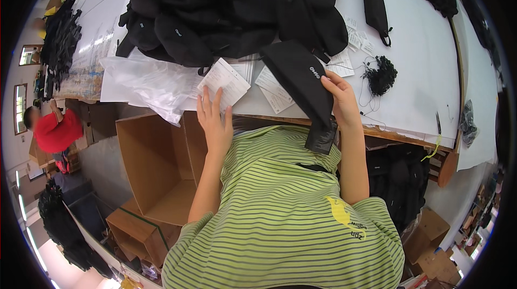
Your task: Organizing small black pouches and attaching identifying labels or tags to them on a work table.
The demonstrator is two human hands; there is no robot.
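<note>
Blk pouch (299, 71): was in the R hand, over the near edge of the table (420, 114); wide end lay twd the pile, narrow dk end hung down in front of the shirt.
R hand (346, 107): closed on the pouch's R side, thumb on top nr the small wht logo, other fingers mostly hidden behind.
L hand (215, 130): loosely open, fingers spread, tips at the lower edge of a wht printed sheet (229, 80); couldn't tell if it gripped it.
More sheets (273, 91): lay btwn the hands, partly under the pouch.
Pile (215, 6): many blk pouches, heaped at the far side of the table.
Clear plastic (142, 81): crumpled, L of the sheet, drooped over the edge.
Lone pouch (375, 10): lay R of the pile, apart from it.
Blk cords (381, 77): bunched on the table, R of the R hand.
Carton (153, 168): open, below the table, L of the L forearm.
Co-worker (58, 130): red top, far L, well apart.
</note>
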